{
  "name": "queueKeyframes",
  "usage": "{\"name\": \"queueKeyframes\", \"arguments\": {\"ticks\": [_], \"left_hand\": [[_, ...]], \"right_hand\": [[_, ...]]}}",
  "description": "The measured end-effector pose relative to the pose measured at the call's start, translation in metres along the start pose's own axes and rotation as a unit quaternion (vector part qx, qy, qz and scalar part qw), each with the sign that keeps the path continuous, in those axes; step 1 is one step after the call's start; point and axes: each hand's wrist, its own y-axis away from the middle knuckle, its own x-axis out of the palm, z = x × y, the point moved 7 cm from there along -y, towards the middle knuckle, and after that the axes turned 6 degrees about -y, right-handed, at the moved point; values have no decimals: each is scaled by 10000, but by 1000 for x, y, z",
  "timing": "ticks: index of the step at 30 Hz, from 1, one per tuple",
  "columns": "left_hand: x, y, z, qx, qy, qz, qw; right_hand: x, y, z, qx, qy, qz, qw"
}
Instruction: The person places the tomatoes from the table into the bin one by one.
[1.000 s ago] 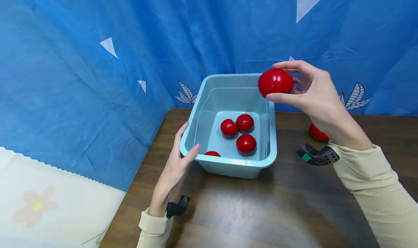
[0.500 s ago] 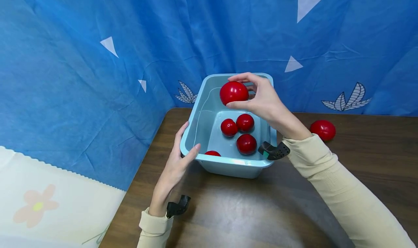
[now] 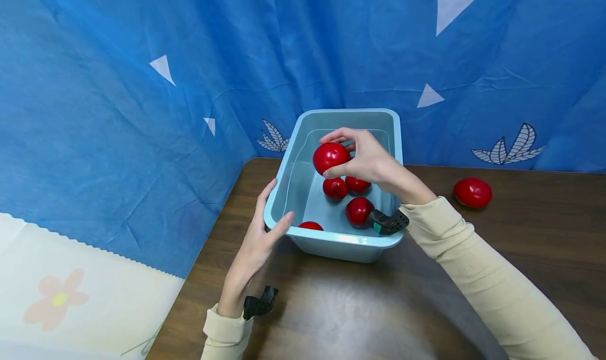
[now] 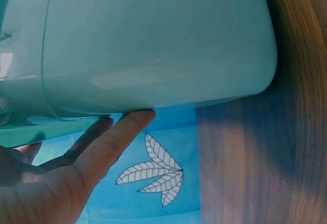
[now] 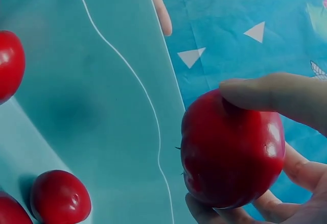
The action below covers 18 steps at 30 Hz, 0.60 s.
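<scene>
In the head view, a large red tomato (image 3: 329, 159) is held by my right hand (image 3: 371, 160) inside the upper part of a light blue plastic basin (image 3: 326, 248). The right wrist view shows the thumb on one side of this tomato (image 5: 232, 150) and fingers around the other. My left hand (image 3: 258, 244) grips the basin's near left corner, thumb over the rim and fingers along the outer wall (image 4: 153, 45). Below the held tomato lie several others, among them a small one (image 3: 335, 190), one near the right wall (image 3: 358, 208) and one partly hidden by the front rim (image 3: 311, 226).
Another tomato (image 3: 473, 192) rests on the brown wooden table (image 3: 426, 276), right of the basin. A blue cloth (image 3: 227, 44) with white triangles and leaf prints hangs behind. A pale cloth (image 3: 94, 276) with a flower lies at the left.
My right hand has carried the tomato leftward from over the basin's right rim, then lowered it inside. The table tomato has come into full view. The left hand stays on the basin.
</scene>
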Motion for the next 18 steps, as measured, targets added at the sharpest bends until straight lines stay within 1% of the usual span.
{"name": "queueKeyframes", "arguments": {"ticks": [6, 13, 18], "left_hand": [[1, 0, -1, 8, -18, 37, 10000], [1, -1, -2, -13, -10, 26, 10000], [1, 1, -1, -1, 78, 40, 10000]], "right_hand": [[2, 0, -1, 33, 85, 129, 9999], [11, 1, 2, -230, 374, 635, 9970], [14, 2, 3, -298, 148, 645, 9974]]}}
